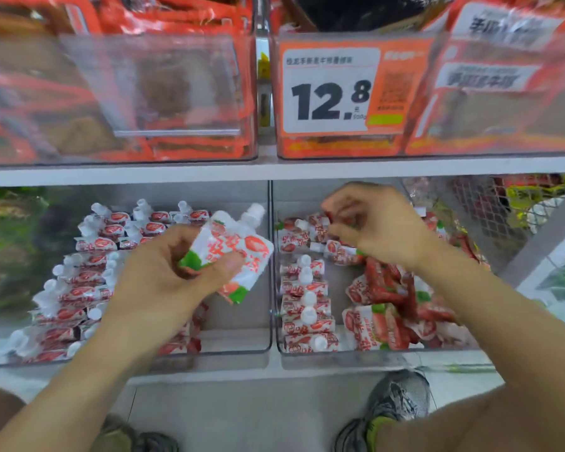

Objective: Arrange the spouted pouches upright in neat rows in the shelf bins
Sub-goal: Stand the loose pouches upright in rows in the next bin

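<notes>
- The lower shelf (274, 171) carries two clear bins side by side, the left bin (235, 349) and the right bin (366, 353), meeting at a shared pair of walls near the middle of the view. Above it stand larger clear bins of orange packets (183, 14) and a price card (331, 89).
- In the left bin, rows of pouches (79, 288) stand upright with their white caps up, filling its left and middle part; bare floor shows at its right side, directly under the held pouch.
- In the right bin, one neat column (304, 305) runs front to back along its left wall, while a loose heap (395, 308) lies flat and crossed on its right side, not yet arranged.
- The left hand (177, 272) grips a single pouch (238, 252) around its lower body, thumb across the front. The pouch is tilted, its long axis leaning up and to the right, spout (254, 214) topmost, hanging over the open gap in the left bin, just beside the dividing wall.
- The right hand (375, 223) reaches deep into the right bin with fingers curled, pinching the top of a pouch at the back (338, 249); how firmly it holds is blurred.
- The coming move, as I judge it, turns on the gap lying straight below the left hand, which is much the nearer: the pouch needs turning until its spout points straight up, then lowering beside the last row.
</notes>
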Motion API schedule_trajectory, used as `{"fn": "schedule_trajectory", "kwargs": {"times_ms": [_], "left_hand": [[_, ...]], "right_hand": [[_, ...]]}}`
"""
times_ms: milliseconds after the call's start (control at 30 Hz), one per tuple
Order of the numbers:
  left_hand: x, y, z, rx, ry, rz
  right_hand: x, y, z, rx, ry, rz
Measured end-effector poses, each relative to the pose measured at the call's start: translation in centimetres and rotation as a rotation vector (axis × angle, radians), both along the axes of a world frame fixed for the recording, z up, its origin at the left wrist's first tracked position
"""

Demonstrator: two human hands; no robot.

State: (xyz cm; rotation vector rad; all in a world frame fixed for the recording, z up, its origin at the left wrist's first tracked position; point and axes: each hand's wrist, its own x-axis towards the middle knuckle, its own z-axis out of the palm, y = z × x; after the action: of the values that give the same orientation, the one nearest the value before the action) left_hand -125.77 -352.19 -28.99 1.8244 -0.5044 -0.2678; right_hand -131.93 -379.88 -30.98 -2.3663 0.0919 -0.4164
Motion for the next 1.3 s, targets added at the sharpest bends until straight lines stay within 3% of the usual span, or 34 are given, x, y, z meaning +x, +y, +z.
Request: {"fn": "schedule_trajectory", "kwargs": {"times_ms": [100, 200, 300, 467, 667, 767, 1000, 1200, 1300], "left_hand": [[0.3, 0.9, -0.9, -0.059, 0.046, 0.079], [0.2, 1.1, -1.4, -0.062, 0.049, 0.118], [0.3, 1.2, -1.7, -0.078, 0.053, 0.14], [0.9, 1.3, -2.0, -0.078, 0.057, 0.13], [0.9, 1.4, -1.8, -0.087, 0.06, 0.114], [1.0, 1.2, -2.0, -0.061, 0.063, 0.123], [1.4, 1.3, -2.3, -0.044, 0.071, 0.139], [1.7, 1.1, -2.4, -0.036, 0.083, 0.129], [1.6, 1.0, -2.3, -0.04, 0.087, 0.121]], "right_hand": [[5.0, -1.0, -1.5, -0.417, 0.182, 0.128], [8.9, -1.4, -3.6, -0.579, 0.434, 0.256], [10.3, -2.2, -5.2, -0.665, 0.588, 0.244], [8.2, -3.7, -3.2, -0.74, 0.45, 0.233], [3.2, -5.9, -0.5, -0.712, 0.483, 0.198], [5.1, -4.5, -0.2, -0.721, 0.437, 0.177], [10.9, -1.9, -4.7, -0.479, 0.612, 0.284], [10.5, -2.2, -4.8, -0.708, 0.573, 0.33], [9.1, -2.5, -4.1, -0.867, 0.376, 0.223]]}}
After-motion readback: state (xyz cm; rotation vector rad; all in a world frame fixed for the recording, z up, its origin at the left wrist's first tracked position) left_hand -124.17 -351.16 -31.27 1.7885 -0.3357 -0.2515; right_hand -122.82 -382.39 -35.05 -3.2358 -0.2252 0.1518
